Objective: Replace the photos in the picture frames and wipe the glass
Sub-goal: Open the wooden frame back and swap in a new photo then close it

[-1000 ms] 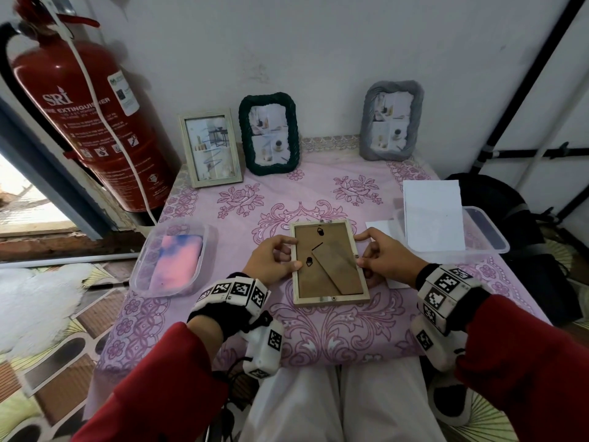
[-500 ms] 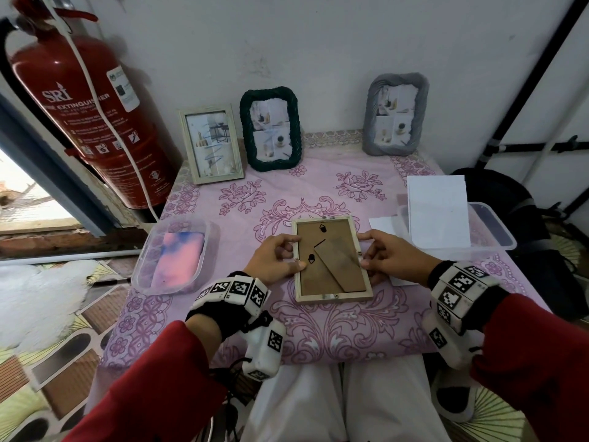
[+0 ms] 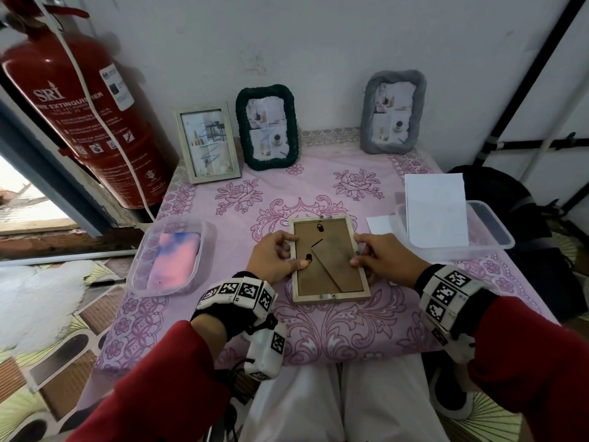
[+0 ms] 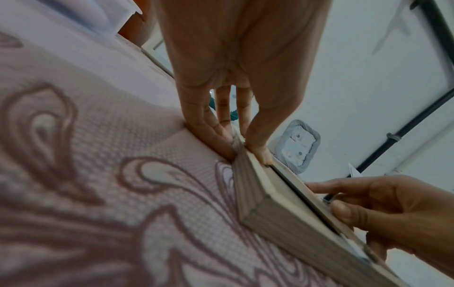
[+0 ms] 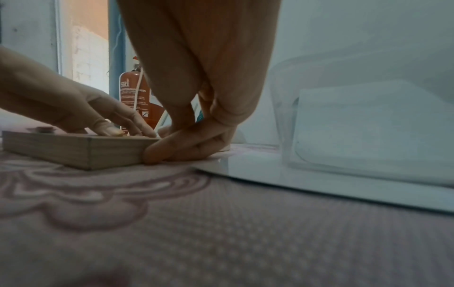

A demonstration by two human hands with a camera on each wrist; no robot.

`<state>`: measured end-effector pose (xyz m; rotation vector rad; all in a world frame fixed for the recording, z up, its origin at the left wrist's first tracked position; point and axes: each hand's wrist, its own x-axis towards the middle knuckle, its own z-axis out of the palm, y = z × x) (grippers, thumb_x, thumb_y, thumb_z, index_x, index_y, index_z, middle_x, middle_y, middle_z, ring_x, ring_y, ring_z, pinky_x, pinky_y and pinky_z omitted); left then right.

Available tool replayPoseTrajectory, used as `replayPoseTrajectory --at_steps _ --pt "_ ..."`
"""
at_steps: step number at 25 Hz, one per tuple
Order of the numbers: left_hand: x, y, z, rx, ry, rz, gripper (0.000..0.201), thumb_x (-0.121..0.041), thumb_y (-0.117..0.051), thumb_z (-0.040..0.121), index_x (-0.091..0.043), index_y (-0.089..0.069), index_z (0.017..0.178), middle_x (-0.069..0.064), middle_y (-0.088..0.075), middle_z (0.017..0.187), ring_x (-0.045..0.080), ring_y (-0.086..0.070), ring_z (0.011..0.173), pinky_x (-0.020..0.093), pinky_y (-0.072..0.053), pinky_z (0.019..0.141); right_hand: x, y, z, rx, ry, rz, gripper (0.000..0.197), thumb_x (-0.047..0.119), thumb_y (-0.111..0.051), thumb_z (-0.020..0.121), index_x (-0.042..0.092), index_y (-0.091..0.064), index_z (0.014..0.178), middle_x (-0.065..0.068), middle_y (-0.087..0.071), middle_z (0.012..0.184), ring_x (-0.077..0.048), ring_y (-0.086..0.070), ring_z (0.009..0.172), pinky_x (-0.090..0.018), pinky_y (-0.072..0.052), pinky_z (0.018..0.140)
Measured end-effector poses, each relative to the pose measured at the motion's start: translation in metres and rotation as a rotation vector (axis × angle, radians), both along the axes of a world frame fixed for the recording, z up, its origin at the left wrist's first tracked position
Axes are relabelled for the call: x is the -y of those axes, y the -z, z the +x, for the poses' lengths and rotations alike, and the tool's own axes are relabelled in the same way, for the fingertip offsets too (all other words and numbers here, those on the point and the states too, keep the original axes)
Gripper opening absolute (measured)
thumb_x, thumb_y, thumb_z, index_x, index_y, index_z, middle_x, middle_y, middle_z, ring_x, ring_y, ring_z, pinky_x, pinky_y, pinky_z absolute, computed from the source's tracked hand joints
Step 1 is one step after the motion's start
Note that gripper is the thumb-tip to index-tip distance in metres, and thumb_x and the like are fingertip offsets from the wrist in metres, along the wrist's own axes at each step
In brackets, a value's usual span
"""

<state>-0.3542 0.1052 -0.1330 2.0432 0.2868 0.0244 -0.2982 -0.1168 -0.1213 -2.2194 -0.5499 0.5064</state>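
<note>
The picture frame [image 3: 330, 260] lies face down, glass hidden, each hand's grip pinching a side edge.

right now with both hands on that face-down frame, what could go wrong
1. The wooden frame lies glass-down on the tablecloth; the left hand and right hand grip opposite edges, so lifting it once the backing is loose might drop the glass.
2. The right hand's fingers rest on a loose white sheet, which may crease or slide.

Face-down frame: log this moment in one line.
wooden frame face-down on tablecloth | left hand grips left edge | right hand grips right edge
</note>
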Motion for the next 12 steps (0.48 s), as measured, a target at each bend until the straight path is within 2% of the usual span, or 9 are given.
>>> replayPoseTrajectory --at_steps 2,3,5,6,8,10,12 --pt "-0.002 0.0 0.0 -0.014 0.014 -0.006 0.052 -0.007 -0.08 0.068 -0.008 -0.06 0.116 0.003 -0.049 0.093 0.016 -0.05 0.082 0.023 -0.049 0.08 0.002 -0.004 0.002 0.04 -0.06 -0.084 0.023 0.006 -0.06 0.088 -0.003 -0.053 0.108 -0.014 -0.064 0.078 -0.023 -0.066 0.068 -0.029 -0.058 0.063" --pt "-0.005 -0.001 0.001 -0.032 0.045 -0.019 0.053 -0.008 -0.08 0.069 -0.008 -0.059 0.119 0.003 -0.049 0.094 0.017 -0.051 0.085 0.028 -0.051 0.087 0.003 -0.005 0.003 0.02 -0.076 -0.095 0.027 0.002 -0.058 0.088 -0.006 -0.051 0.113 -0.014 -0.063 0.08 -0.017 -0.065 0.065 -0.029 -0.059 0.064" --pt "-0.011 -0.001 0.002 -0.082 0.114 -0.074 0.057 -0.004 -0.077 0.071 -0.008 -0.056 0.124 0.003 -0.048 0.089 0.02 -0.053 0.093 0.04 -0.047 0.1 0.007 -0.003 0.004 -0.028 -0.084 -0.07 0.033 -0.005 -0.055 0.087 -0.006 -0.049 0.12 -0.011 -0.06 0.079 -0.002 -0.062 0.055 -0.019 -0.057 0.056" --pt "-0.013 -0.001 0.002 -0.101 0.132 -0.1 0.059 -0.001 -0.076 0.071 -0.007 -0.055 0.126 0.001 -0.046 0.083 0.021 -0.052 0.094 0.043 -0.045 0.102 0.008 -0.003 0.004 -0.03 -0.082 -0.057 0.033 -0.006 -0.054 0.088 -0.005 -0.049 0.12 -0.015 -0.059 0.079 0.001 -0.062 0.052 -0.017 -0.056 0.054" --pt "-0.013 0.001 0.003 -0.099 0.128 -0.085 0.059 0.0 -0.076 0.071 -0.008 -0.056 0.126 0.0 -0.043 0.08 0.019 -0.051 0.093 0.04 -0.044 0.103 0.008 -0.001 0.002 -0.009 -0.065 -0.031 0.032 -0.008 -0.053 0.087 -0.002 -0.052 0.119 -0.016 -0.06 0.078 0.003 -0.063 0.051 -0.018 -0.056 0.051" --pt "-0.011 0.002 0.003 -0.061 0.103 -0.011 0.058 -0.004 -0.079 0.069 -0.009 -0.059 0.123 0.004 -0.046 0.092 0.017 -0.051 0.089 0.033 -0.045 0.099 0.009 0.0 0.001 -0.01 -0.04 0.008 0.036 -0.007 -0.055 0.087 0.003 -0.053 0.122 -0.01 -0.061 0.074 -0.001 -0.064 0.051 -0.02 -0.056 0.051" --pt "-0.01 0.003 0.003 -0.043 0.085 0.001 0.057 -0.006 -0.08 0.068 -0.011 -0.06 0.121 0.006 -0.048 0.098 0.016 -0.051 0.087 0.032 -0.045 0.096 0.008 0.001 0.002 -0.031 -0.019 0.035 0.036 -0.003 -0.058 0.087 0.002 -0.052 0.122 -0.008 -0.062 0.072 -0.005 -0.065 0.052 -0.022 -0.057 0.05"
